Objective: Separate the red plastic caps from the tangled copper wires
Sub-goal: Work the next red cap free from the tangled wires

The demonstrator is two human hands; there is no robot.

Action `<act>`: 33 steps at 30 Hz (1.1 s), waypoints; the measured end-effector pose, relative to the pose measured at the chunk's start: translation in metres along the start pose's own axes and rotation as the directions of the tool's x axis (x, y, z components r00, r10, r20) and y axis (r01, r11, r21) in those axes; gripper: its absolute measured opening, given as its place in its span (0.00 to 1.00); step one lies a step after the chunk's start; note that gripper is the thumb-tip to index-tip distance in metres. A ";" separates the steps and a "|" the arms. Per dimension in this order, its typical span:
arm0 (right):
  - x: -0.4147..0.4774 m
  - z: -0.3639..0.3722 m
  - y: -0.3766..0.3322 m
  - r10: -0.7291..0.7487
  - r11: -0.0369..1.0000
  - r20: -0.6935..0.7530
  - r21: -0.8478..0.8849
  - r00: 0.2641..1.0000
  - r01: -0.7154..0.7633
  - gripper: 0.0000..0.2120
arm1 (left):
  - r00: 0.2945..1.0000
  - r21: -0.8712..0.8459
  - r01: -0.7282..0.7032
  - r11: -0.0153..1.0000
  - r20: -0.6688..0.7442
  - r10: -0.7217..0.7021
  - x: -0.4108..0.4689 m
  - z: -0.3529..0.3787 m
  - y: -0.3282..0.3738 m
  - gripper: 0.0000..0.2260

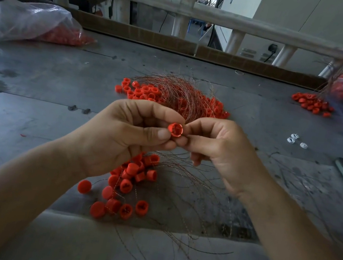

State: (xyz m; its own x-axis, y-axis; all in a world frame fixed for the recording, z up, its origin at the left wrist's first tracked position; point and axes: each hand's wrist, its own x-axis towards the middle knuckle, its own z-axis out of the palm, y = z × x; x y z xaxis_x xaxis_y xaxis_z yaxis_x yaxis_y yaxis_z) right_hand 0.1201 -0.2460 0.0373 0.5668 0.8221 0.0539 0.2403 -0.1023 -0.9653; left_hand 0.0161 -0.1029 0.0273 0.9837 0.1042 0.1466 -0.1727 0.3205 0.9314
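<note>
Nearest, loose red caps point(129, 181) lie on the bench point(39, 87) at 6 o'clock of the hands, amid stray strands. Above them the left hand point(125, 136) has its grip clamped on one held cap point(175, 129), hollow facing up. The right hand point(218, 150) pinches its grip together at that cap's 3 o'clock edge, seemingly on a strand, so the pull likely runs toward 3. Copper wires point(184, 96) fan out at 12.

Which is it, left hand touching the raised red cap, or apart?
Touching. Head view shows the left hand pinching the red cap between thumb and forefinger.
</note>
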 end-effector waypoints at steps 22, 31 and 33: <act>0.020 -0.070 0.035 0.088 0.508 -0.325 -0.799 0.942 -0.323 0.06 | 0.995 -0.050 -0.012 0.999 -0.098 0.007 -0.002 0.002 0.004 0.10; 0.010 -0.046 0.001 0.038 0.991 -0.183 0.134 0.982 -0.014 0.03 | 0.992 -0.021 0.017 1.000 -0.121 -0.019 0.000 0.003 0.003 0.11; 0.008 -0.034 -0.002 0.082 0.959 -0.085 0.277 0.993 -0.056 0.03 | 0.991 -0.012 0.023 1.000 -0.128 -0.024 -0.001 0.003 0.002 0.10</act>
State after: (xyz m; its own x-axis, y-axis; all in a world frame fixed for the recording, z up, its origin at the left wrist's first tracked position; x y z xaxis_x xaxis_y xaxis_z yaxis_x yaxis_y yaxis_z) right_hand 0.1510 -0.2588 0.0486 0.6498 0.7601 -0.0041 -0.0194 0.0112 -0.9997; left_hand 0.0153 -0.1052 0.0302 0.9731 0.2163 0.0800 -0.1508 0.3343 0.9303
